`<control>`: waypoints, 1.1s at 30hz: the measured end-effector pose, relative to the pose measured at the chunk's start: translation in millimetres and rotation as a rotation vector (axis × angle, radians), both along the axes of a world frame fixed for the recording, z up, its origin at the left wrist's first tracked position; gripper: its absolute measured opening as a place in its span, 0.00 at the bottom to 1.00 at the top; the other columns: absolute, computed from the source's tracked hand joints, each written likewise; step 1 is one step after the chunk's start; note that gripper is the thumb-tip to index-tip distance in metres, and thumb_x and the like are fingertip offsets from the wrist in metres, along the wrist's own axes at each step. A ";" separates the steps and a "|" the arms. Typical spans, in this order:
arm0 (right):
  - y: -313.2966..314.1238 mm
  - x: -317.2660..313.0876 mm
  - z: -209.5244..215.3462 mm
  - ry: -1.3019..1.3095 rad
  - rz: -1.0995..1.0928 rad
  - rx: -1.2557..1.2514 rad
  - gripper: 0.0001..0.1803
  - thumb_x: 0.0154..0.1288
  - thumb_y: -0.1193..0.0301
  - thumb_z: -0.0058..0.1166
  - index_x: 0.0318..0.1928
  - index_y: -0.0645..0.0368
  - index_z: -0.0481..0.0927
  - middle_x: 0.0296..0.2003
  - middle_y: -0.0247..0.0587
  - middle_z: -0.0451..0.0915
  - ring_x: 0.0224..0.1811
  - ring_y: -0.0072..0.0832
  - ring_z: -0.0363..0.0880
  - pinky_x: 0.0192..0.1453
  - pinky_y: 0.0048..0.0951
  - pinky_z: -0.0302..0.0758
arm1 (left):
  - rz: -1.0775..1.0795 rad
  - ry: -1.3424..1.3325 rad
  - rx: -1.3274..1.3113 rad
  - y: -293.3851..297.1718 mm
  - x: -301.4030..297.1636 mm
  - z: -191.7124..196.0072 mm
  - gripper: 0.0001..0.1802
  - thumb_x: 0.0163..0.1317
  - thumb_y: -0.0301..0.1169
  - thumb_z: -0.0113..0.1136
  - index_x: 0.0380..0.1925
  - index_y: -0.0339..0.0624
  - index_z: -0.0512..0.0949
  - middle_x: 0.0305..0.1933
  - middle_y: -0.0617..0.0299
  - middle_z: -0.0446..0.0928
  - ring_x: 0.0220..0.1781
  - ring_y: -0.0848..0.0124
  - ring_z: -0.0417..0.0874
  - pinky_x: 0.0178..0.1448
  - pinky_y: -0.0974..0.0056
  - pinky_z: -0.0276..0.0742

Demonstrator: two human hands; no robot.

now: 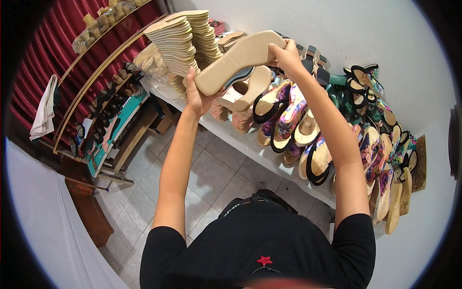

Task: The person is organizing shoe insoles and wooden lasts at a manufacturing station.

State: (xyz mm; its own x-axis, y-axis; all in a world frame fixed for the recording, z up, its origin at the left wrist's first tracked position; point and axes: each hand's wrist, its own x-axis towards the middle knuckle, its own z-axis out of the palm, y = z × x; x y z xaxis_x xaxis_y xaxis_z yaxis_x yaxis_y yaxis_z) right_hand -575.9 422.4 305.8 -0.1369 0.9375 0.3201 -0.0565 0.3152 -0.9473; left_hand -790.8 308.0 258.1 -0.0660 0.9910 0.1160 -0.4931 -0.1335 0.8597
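Note:
Above the table I hold up a beige shoe sole [231, 62], tilted with its right end higher. My left hand [198, 98] grips its lower left end, thumb along the edge and fingers underneath. The upper right end is pinched by my right hand [288, 59], thumb on the near face. Just behind and below it shows another beige curved sole [257, 89], partly covered; I cannot tell whether it is held or rests on the table. To the left of the held sole rise tall stacks of cream wedge soles [175, 41].
A long white table [226, 127] carries rows of flowered sandals [291, 115] with black straps, piled to the right. Shelves with shoes [113, 89] stand at the left before a red curtain [57, 53]. A white cloth [44, 108] hangs there. Grey tiles [211, 173] cover the floor.

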 end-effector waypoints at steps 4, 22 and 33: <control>28.5 -15.2 -17.3 -0.092 -0.064 -0.023 0.29 0.55 0.68 0.53 0.51 0.68 0.54 0.43 0.51 0.65 0.43 0.35 0.74 0.36 0.31 0.81 | -0.092 0.133 0.040 7.7 -16.9 -2.6 0.31 0.58 0.51 0.42 0.47 0.31 0.68 0.41 0.53 0.75 0.34 0.66 0.78 0.38 0.67 0.75; 154.0 -83.1 -100.5 -0.758 -0.088 0.097 0.31 0.49 0.60 0.52 0.51 0.68 0.66 0.45 0.61 0.73 0.50 0.46 0.71 0.55 0.36 0.66 | 0.446 1.440 0.011 84.7 -37.8 -69.8 0.40 0.27 0.36 0.69 0.46 0.29 0.69 0.43 0.43 0.72 0.49 0.53 0.71 0.55 0.57 0.66; 168.4 -88.5 -128.6 -0.897 -0.229 0.053 0.30 0.50 0.57 0.50 0.52 0.59 0.66 0.49 0.56 0.67 0.56 0.51 0.60 0.55 0.50 0.61 | 0.367 1.634 -0.083 96.6 -37.6 -72.1 0.37 0.29 0.41 0.72 0.40 0.30 0.71 0.42 0.44 0.71 0.49 0.50 0.69 0.53 0.56 0.67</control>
State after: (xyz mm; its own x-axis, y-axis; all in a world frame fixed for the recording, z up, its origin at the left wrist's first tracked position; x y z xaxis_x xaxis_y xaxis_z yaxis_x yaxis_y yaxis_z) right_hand -664.4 590.8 177.2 -0.1676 0.9594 0.2268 0.7600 0.2723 -0.5901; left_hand -828.4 404.5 186.0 -0.1513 0.9580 0.2436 0.9096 0.0385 0.4138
